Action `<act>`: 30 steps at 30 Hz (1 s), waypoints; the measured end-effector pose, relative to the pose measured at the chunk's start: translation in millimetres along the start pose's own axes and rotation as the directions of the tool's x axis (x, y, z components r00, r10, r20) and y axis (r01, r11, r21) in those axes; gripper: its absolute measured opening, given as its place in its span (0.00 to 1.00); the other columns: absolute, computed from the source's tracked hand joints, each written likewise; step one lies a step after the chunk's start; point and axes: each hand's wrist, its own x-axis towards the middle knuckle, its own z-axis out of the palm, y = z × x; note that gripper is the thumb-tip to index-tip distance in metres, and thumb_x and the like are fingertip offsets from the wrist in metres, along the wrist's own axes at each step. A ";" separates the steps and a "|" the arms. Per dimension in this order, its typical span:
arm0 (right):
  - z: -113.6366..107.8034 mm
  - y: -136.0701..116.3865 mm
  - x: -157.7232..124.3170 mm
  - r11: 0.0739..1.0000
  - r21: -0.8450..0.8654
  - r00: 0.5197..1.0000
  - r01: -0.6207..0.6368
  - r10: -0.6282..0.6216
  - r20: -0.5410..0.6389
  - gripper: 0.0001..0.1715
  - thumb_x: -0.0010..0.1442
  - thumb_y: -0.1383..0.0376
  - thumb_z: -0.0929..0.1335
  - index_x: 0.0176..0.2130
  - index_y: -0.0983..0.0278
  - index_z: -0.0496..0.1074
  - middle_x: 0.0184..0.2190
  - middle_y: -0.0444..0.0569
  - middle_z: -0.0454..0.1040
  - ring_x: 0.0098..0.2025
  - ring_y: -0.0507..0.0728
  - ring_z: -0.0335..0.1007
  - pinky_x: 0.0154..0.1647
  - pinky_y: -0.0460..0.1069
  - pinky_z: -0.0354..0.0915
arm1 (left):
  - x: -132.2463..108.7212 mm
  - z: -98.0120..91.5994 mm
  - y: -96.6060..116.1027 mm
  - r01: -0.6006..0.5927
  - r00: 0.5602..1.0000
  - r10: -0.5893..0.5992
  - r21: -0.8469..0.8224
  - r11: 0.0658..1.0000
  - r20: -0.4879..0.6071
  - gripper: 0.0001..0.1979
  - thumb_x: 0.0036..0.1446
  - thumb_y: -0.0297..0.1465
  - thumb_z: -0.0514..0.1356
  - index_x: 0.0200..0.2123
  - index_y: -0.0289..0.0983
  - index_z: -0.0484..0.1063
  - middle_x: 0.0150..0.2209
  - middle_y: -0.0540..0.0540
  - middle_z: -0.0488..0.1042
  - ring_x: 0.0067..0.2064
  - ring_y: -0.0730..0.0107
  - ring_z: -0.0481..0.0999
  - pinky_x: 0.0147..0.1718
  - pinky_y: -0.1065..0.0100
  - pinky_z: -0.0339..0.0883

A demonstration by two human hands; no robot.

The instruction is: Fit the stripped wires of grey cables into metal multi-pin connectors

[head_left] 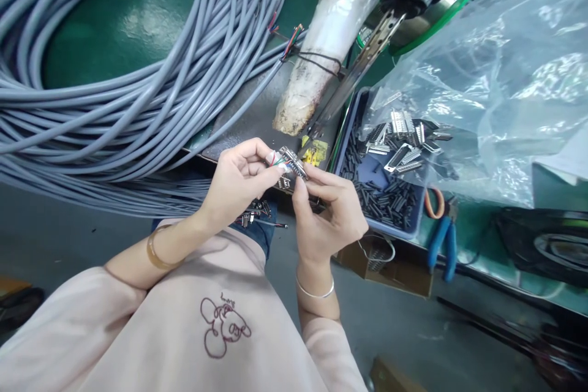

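Two bare hands at work by the front edge of a green counter (147,18). The multi-pin metal connector (294,162) sits between them, near that edge and just beside a yellow pad (315,152). Fingers of the right hand (328,211) are clamped on the connector, thumb against index; those of the left hand (234,187) are drawn together on thin coloured wires (277,160) beside it. Whether any wire is joined to a pin I cannot tell from here. In my judgement, the small connector could twist if the right pinch loosened, and a tug from the left could pull a strand away; a slip so near the edge might send the piece downward. At the right, a blue bin (417,220) contains many short black tubes (388,202); a heap of loose metal connectors (404,141) lies at its far end, partly under a clear plastic bag (505,73). Snagging that bag could drag them out. Below the counter, an open cardboard box (399,275) has contents too indistinct to name.
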 end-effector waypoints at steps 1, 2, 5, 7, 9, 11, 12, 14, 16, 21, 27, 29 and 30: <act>0.2 0.3 -0.4 1.000 -0.010 1.000 0.010 -0.010 0.000 0.10 0.59 0.73 0.74 0.34 0.61 0.72 0.37 0.44 0.84 0.38 0.52 0.83 0.40 0.48 0.78 | 0.0 0.1 0.0 0.006 1.000 -0.006 0.004 1.000 -0.002 0.13 0.46 0.27 0.71 0.24 0.35 0.68 0.21 0.55 0.69 0.16 0.86 0.60 0.15 0.79 0.54; 0.3 0.6 -0.8 1.000 -0.019 1.000 0.020 -0.020 0.000 0.10 0.59 0.73 0.74 0.34 0.61 0.72 0.37 0.44 0.84 0.38 0.52 0.83 0.40 0.47 0.78 | 0.0 0.4 0.1 0.007 1.000 -0.007 0.007 1.000 -0.004 0.13 0.45 0.27 0.71 0.24 0.35 0.68 0.21 0.55 0.70 0.17 0.86 0.60 0.15 0.79 0.54; 0.3 1.3 -1.3 0.998 -0.038 0.999 0.048 -0.049 -0.006 0.10 0.59 0.74 0.74 0.34 0.61 0.72 0.38 0.45 0.84 0.39 0.52 0.83 0.41 0.47 0.78 | 0.6 1.6 -0.4 -0.007 1.000 0.007 0.003 1.000 -0.003 0.13 0.44 0.26 0.72 0.24 0.35 0.68 0.23 0.55 0.72 0.18 0.87 0.61 0.15 0.80 0.54; 0.1 1.7 -0.9 0.997 -0.044 0.998 0.064 -0.064 -0.009 0.10 0.59 0.74 0.74 0.34 0.62 0.73 0.38 0.46 0.84 0.39 0.52 0.83 0.41 0.47 0.78 | 1.2 2.0 -1.3 -0.019 1.000 0.019 -0.008 1.000 -0.002 0.13 0.44 0.26 0.71 0.24 0.35 0.68 0.24 0.54 0.72 0.18 0.88 0.62 0.15 0.81 0.54; -0.2 2.1 -0.1 0.997 -0.043 0.998 0.067 -0.067 -0.011 0.10 0.59 0.74 0.74 0.34 0.61 0.72 0.38 0.46 0.84 0.39 0.52 0.83 0.41 0.47 0.78 | 1.8 1.6 -2.1 -0.021 1.000 0.021 -0.019 1.000 -0.002 0.12 0.44 0.25 0.71 0.24 0.35 0.68 0.24 0.54 0.72 0.17 0.88 0.61 0.14 0.81 0.54; -0.4 2.3 0.7 0.998 -0.032 0.999 0.049 -0.050 -0.009 0.09 0.60 0.73 0.74 0.34 0.61 0.72 0.38 0.45 0.84 0.39 0.52 0.83 0.41 0.47 0.78 | 2.2 0.5 -2.6 -0.010 1.000 0.010 -0.023 1.000 -0.003 0.12 0.44 0.26 0.70 0.24 0.35 0.68 0.23 0.54 0.72 0.16 0.87 0.61 0.13 0.80 0.54; -0.5 2.4 1.0 0.999 -0.024 0.999 0.036 -0.037 -0.004 0.09 0.60 0.73 0.74 0.34 0.61 0.72 0.38 0.45 0.84 0.39 0.52 0.83 0.41 0.48 0.78 | 2.3 -0.1 -2.7 -0.004 1.000 0.004 -0.025 1.000 -0.002 0.12 0.45 0.26 0.70 0.24 0.35 0.68 0.23 0.54 0.71 0.16 0.87 0.61 0.13 0.80 0.54; -0.6 2.4 1.3 1.000 -0.012 1.000 0.018 -0.018 0.009 0.09 0.60 0.72 0.74 0.34 0.61 0.72 0.37 0.44 0.84 0.39 0.52 0.82 0.42 0.48 0.77 | 2.6 -0.8 -2.8 -0.001 1.000 0.001 -0.030 1.000 0.000 0.12 0.44 0.26 0.71 0.24 0.35 0.68 0.24 0.54 0.72 0.16 0.87 0.61 0.13 0.80 0.54; -0.7 2.1 1.5 1.000 -0.014 1.000 0.022 -0.021 0.015 0.09 0.60 0.73 0.74 0.34 0.61 0.72 0.37 0.44 0.84 0.39 0.52 0.82 0.42 0.47 0.77 | 3.1 -0.8 -2.7 -0.008 1.000 0.008 -0.038 0.999 0.006 0.12 0.44 0.26 0.71 0.24 0.35 0.68 0.24 0.54 0.72 0.16 0.87 0.61 0.13 0.80 0.54; -1.4 1.6 2.2 0.999 -0.022 0.999 0.044 -0.044 0.014 0.10 0.59 0.73 0.75 0.34 0.61 0.73 0.39 0.45 0.84 0.40 0.52 0.83 0.42 0.46 0.78 | 5.1 1.5 -2.8 -0.013 1.000 0.013 -0.032 0.999 0.010 0.12 0.44 0.24 0.70 0.25 0.35 0.67 0.24 0.55 0.72 0.17 0.88 0.61 0.14 0.81 0.55; -1.2 2.4 3.8 0.999 -0.024 0.999 0.047 -0.047 0.020 0.10 0.58 0.74 0.75 0.34 0.62 0.73 0.39 0.46 0.84 0.41 0.53 0.83 0.44 0.48 0.78 | 6.6 2.9 -3.2 -0.049 0.999 0.050 -0.042 0.998 0.021 0.11 0.45 0.23 0.68 0.24 0.35 0.66 0.25 0.55 0.73 0.17 0.90 0.60 0.16 0.82 0.58; -1.0 1.2 5.7 0.999 -0.029 0.999 0.041 -0.041 0.012 0.10 0.58 0.74 0.76 0.34 0.61 0.74 0.39 0.45 0.84 0.41 0.53 0.83 0.44 0.49 0.78 | 6.6 3.1 -2.7 -0.063 0.998 0.064 -0.041 0.997 0.027 0.11 0.46 0.23 0.67 0.24 0.35 0.66 0.25 0.55 0.72 0.17 0.90 0.60 0.16 0.82 0.58; -1.0 0.1 6.8 0.999 -0.032 0.999 0.041 -0.041 0.004 0.10 0.58 0.73 0.76 0.34 0.61 0.74 0.39 0.45 0.84 0.40 0.53 0.83 0.44 0.49 0.78 | 6.6 3.2 -2.3 -0.070 0.997 0.071 -0.038 0.997 0.031 0.11 0.46 0.23 0.67 0.24 0.35 0.66 0.25 0.55 0.73 0.17 0.90 0.60 0.16 0.82 0.57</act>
